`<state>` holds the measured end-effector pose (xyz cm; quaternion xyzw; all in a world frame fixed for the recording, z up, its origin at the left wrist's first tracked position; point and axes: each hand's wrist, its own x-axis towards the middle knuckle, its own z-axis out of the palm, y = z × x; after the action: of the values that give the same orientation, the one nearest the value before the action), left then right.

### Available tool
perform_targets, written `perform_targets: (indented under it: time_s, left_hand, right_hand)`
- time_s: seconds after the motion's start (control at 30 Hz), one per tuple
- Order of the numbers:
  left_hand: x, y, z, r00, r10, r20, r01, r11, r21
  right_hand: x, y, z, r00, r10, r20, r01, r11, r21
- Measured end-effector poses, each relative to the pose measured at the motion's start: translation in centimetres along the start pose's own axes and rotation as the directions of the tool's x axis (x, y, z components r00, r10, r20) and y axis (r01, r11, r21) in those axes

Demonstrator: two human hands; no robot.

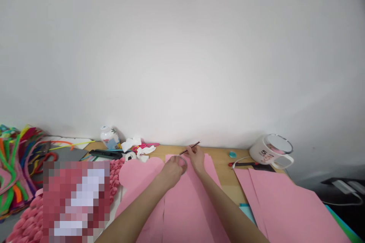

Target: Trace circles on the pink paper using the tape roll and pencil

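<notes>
My right hand point(196, 158) pinches a dark pencil point(194, 145), its pale end pointing up and to the right. Beside it, my left hand point(172, 171) is curled over a round, thin-rimmed object point(185, 162), whose grey edge shows past the fingers; what kind it is I cannot make out. Both hands are at the far end of a pink paper sheet point(188, 205), close to each other. The pencil's lower tip is hidden near the left fingers. Left of this sheet lies a pink paper piece with a scalloped, cloud-like top point(142, 174).
More pink sheets point(291, 201) lie at right, near a white mug point(266, 152) and a small blue lid-like disc point(232, 154). To the left are a white jar point(110, 137), crumpled white paper point(132, 143), a black cutter point(106, 154) and colourful fuzzy sticks point(17, 174). A wall stands behind.
</notes>
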<state>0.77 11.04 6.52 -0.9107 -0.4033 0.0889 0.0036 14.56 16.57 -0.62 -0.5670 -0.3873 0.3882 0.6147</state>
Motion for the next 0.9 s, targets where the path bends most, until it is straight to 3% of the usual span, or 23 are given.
perform_targets:
  time_s: [0.27,0.47,0.9]
  left_hand:
    - [0.0,0.1,-0.5,1.0,-0.004,0.029,0.004,1.0,0.019]
    - [0.2,0.0,-1.0,0.999,0.01,0.032,-0.012,0.999,0.038]
    - [0.7,-0.2,-1.8,0.996,0.006,0.089,-0.007,1.0,0.013]
  right_hand:
    - [-1.3,-0.9,-2.1,1.0,0.028,0.011,-0.028,0.999,0.037]
    - [-2.6,-1.1,-4.1,0.996,0.053,-0.076,-0.051,0.998,0.027]
    - [-8.8,-3.0,-6.5,0.994,0.094,-0.047,-0.086,0.985,0.149]
